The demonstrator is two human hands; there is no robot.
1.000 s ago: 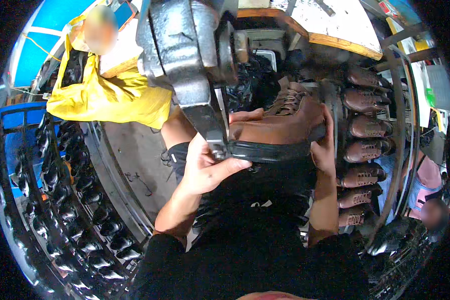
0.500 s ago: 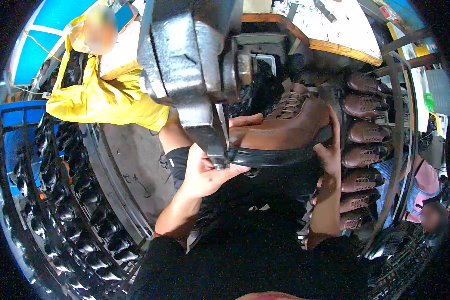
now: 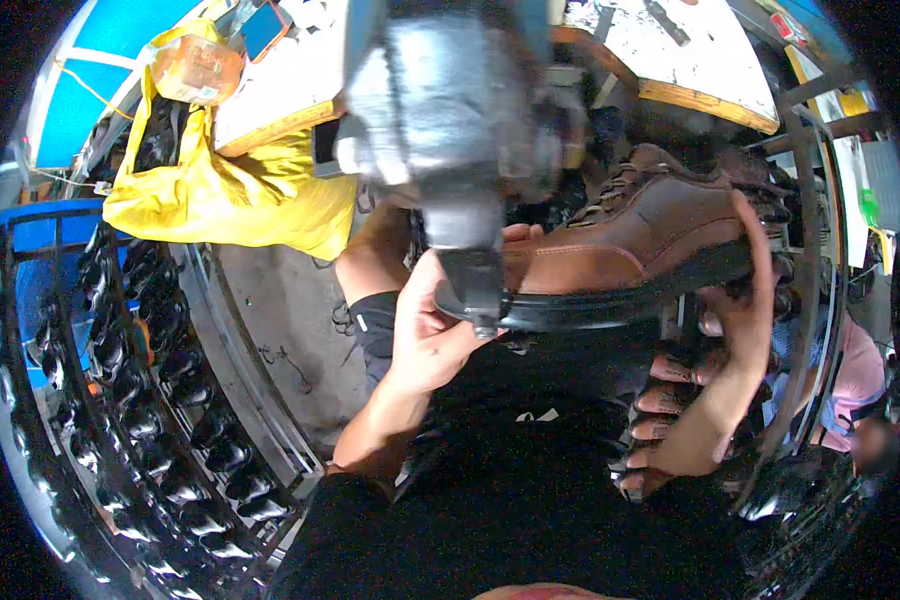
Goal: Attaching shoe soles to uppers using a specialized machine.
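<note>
A brown leather lace-up shoe [image 3: 620,255] with a thick black sole [image 3: 590,312] lies sideways between my hands, toe to the left and heel to the right. My left hand [image 3: 435,335] is closed round the toe end, fingers on the far side and thumb below by the sole. At the heel, my right hand [image 3: 748,300] wraps its fingers round the back, the thumb under the sole. The metal head of a machine [image 3: 440,130] hangs over the toe, its narrow lower tip [image 3: 475,295] against or just in front of the sole edge; contact is unclear.
Racks of black shoes [image 3: 160,400] fill the left side; brown shoes [image 3: 660,400] stand at the right. A yellow bag [image 3: 240,205] hangs by a white-topped table [image 3: 310,65]. Another white worktop [image 3: 705,60] is at the back right. A person in pink [image 3: 860,370] is far right.
The shoe's heel has swung to the right and slightly up, with my right hand still on it. The machine and surroundings sit a little further right in the picture. My left hand keeps the toe.
</note>
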